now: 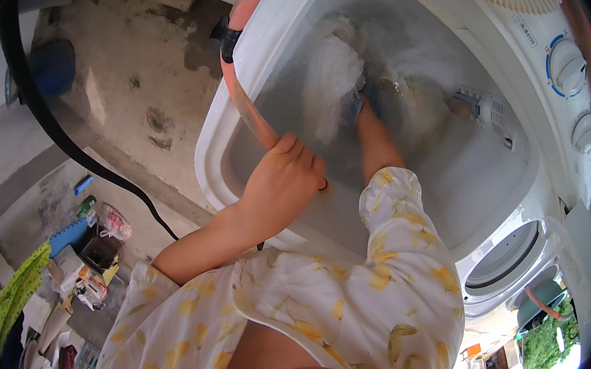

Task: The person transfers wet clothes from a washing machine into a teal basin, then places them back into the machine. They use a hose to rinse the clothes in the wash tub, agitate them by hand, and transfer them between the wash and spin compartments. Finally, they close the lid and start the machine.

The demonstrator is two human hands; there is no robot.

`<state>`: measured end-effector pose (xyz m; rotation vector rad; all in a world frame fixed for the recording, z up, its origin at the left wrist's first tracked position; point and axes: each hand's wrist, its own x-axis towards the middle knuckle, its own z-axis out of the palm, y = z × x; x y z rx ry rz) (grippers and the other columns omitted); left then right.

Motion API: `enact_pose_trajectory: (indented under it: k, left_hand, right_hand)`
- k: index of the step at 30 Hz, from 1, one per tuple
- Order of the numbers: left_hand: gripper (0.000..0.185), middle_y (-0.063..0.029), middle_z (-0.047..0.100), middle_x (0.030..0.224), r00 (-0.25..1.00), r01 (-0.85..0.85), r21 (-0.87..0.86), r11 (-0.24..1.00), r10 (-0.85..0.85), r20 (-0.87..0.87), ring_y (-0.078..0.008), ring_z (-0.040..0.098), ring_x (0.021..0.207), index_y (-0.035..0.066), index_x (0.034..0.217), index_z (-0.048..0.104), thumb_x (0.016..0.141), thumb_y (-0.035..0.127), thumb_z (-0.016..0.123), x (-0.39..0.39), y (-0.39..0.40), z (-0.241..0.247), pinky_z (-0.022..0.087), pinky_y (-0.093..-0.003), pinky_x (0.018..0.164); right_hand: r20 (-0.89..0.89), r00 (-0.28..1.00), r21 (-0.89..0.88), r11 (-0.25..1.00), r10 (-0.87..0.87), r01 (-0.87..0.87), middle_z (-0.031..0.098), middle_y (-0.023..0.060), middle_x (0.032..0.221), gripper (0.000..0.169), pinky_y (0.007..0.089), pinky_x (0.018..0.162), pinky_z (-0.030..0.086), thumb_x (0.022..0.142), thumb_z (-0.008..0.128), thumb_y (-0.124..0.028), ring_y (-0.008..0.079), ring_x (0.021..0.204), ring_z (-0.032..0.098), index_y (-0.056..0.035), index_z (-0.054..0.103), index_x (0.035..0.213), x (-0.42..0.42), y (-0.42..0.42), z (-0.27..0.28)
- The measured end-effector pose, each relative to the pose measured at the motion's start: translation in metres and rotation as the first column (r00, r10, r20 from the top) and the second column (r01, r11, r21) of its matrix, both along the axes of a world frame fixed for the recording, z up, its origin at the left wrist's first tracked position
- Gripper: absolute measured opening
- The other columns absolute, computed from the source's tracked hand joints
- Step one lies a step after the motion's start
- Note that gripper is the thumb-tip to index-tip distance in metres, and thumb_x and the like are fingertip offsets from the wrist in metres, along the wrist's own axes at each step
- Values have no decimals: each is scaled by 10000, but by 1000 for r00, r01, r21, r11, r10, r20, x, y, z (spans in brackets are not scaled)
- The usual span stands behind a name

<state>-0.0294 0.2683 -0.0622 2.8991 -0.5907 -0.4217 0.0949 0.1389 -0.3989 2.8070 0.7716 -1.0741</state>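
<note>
My left hand (pixel 291 176) is closed around the pink hose (pixel 247 108) at the near left of the washing machine tub (pixel 212 147). The hose has a black band and runs up along the white rim. A dark ring or band shows at this hand. My right hand (pixel 361 107) reaches down into the tub; its fingers are hidden among bluish material and cloudy water, so its grip cannot be made out. White foamy water or soaked fabric (pixel 335 74) lies beside it. A pale yellowish patch (pixel 416 108) shows to its right, near the slotted panel (pixel 496 117) on the tub wall.
Two white dials (pixel 567 65) are on the control panel at right. A round spin-tub opening (pixel 503 257) lies below them. A black hose or cable (pixel 74 156) crosses the left side. A blue bucket (pixel 54 67) and assorted household items (pixel 96 255) stand on the floor beyond.
</note>
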Motion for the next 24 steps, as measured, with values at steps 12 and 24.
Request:
enact_pose_trajectory:
  k: [12,24]
  left_hand:
    - [95,-63,589,653,996,62,-5,998,-61,58,-196,577,721,81,647,599,678,160,640,-6,4,-6,384,-297,811]
    - [124,-93,649,634,989,113,-4,994,-112,95,-225,641,682,94,620,670,682,194,630,-7,6,-17,409,-331,822]
  right_hand:
    - [-84,925,209,914,371,-348,397,165,1357,485,594,936,306,824,545,-146,389,1270,304,-87,428,1292,-67,-62,214]
    - [3,922,169,909,387,-382,452,168,1298,415,540,913,344,814,541,-109,375,1219,374,-73,488,1224,-28,-133,455]
